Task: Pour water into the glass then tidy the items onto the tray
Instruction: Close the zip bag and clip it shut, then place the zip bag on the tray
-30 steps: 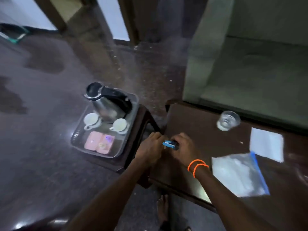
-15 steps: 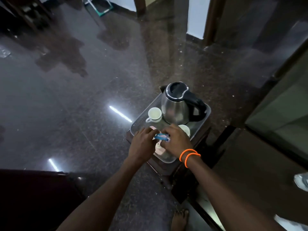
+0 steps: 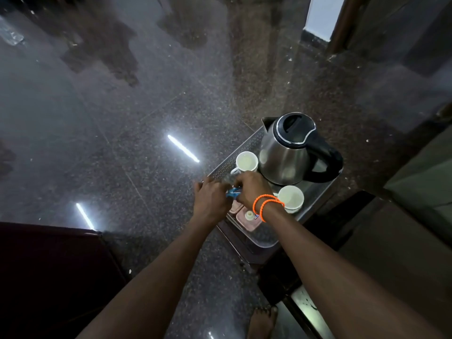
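Observation:
A small clear bottle with a blue label (image 3: 232, 192) lies between my two hands, low over the left side of the grey tray (image 3: 259, 243). My left hand (image 3: 211, 199) grips it from the left. My right hand (image 3: 252, 189), with orange bands on the wrist, grips it from the right. Most of the bottle is hidden by my fingers. On the tray stand a steel kettle (image 3: 283, 157), two white cups (image 3: 246, 160) (image 3: 290, 196), pink sachets (image 3: 249, 225) and a small white cap (image 3: 249, 214). The glass is out of view.
The tray rests on a small dark stand (image 3: 247, 255) on the glossy speckled floor (image 3: 122, 143). A dark table edge (image 3: 391, 241) lies to the right and dark furniture (image 3: 49, 277) at the lower left. My bare foot (image 3: 263, 321) is below the stand.
My view has swung left from the dark table to the tray. Both hands have carried the bottle from the table's corner across to the tray and a little further over it.

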The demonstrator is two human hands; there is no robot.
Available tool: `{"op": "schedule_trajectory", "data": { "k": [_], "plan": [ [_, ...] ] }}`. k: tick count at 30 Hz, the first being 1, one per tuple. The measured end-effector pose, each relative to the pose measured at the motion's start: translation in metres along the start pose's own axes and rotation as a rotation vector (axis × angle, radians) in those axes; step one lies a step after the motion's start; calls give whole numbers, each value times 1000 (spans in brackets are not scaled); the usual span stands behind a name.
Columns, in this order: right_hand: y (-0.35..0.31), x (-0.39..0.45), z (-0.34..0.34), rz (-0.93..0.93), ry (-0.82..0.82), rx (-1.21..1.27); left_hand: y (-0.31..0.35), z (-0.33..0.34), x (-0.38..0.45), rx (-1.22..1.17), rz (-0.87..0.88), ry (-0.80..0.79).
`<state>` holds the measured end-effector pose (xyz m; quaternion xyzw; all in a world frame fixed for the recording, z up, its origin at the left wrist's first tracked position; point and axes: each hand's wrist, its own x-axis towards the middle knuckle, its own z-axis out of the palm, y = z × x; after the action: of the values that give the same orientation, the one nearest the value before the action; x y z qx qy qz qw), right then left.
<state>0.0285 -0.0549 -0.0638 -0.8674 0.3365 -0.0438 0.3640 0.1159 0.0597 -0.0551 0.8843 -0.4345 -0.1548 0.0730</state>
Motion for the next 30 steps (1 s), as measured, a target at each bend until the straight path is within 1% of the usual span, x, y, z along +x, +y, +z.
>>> {"op": "schedule_trajectory", "data": {
  "k": [3,5,8,11,16,19,22,24,27,29,30],
  "plan": [
    [0,-2,-3,-10,-32,26,-2,2,0,-4,14,9],
    [2,-3,-8,-13,-18,49,-1,0,-1,-7,30,7],
    [10,-16,-19,-24,64,85,4,-5,-6,-20,58,28],
    [19,-38,-34,-29,147,68,20,-9,-13,-36,94,98],
    [57,-95,-69,20,292,59,88,-7,-27,-87,226,175],
    [90,-145,-90,118,325,10,145,7,-45,-122,347,181],
    [130,-207,-106,241,334,-28,207,39,-71,-170,543,130],
    [158,-254,-113,339,351,-26,248,67,-93,-164,652,36],
    [198,-322,-117,498,356,16,301,114,-129,-169,748,-96],
    [225,-368,-112,588,337,8,329,145,-152,-158,795,-167],
    [237,-392,-107,641,353,11,341,159,-163,-144,813,-203]
  ]
}}
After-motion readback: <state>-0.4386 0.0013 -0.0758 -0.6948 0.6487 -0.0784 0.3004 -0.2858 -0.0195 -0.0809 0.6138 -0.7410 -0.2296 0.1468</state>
